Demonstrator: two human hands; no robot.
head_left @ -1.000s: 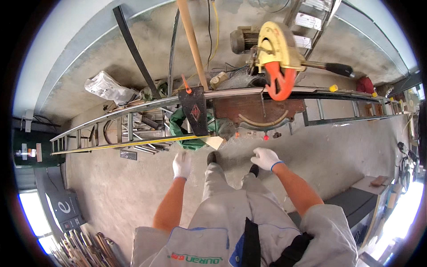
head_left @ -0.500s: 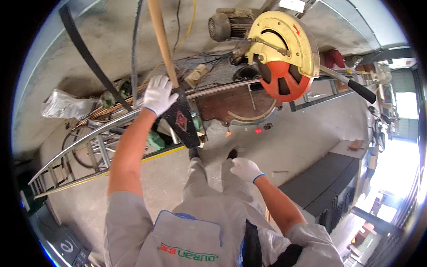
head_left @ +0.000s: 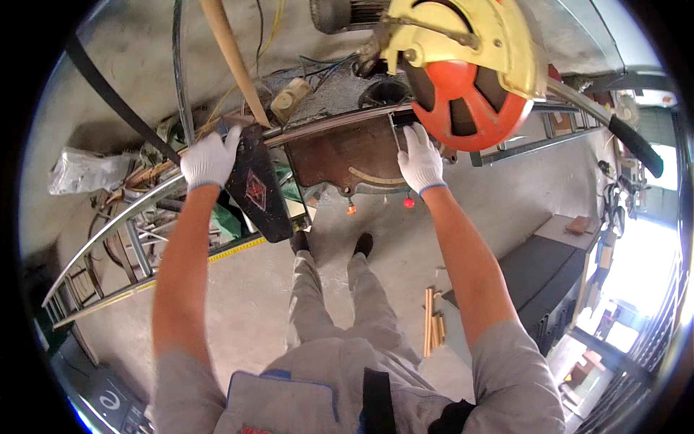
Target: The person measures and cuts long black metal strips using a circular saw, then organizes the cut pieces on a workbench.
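My gloved left hand is on a long pale metal bar, its fingers bent over it and its thumb apart; the fingertips are hidden. Right beside this hand slopes a black panel with a red diamond mark. My gloved right hand has its fingers stretched out over the right side of the brown saw table. Just above and right of it is the cut-off saw's red disc guard under a yellow hood. The saw's black-gripped lever points right.
A wooden pole rises behind the panel, with a curved black strip farther left. Ladder-like metal frames hold clutter at left. Dark cabinets stand at right, near several short wooden pieces. A motor sits behind the saw.
My right hand has gone from beside my leg up to the saw table. My left hand has shifted left along the panel's edge. My view has come closer to the saw.
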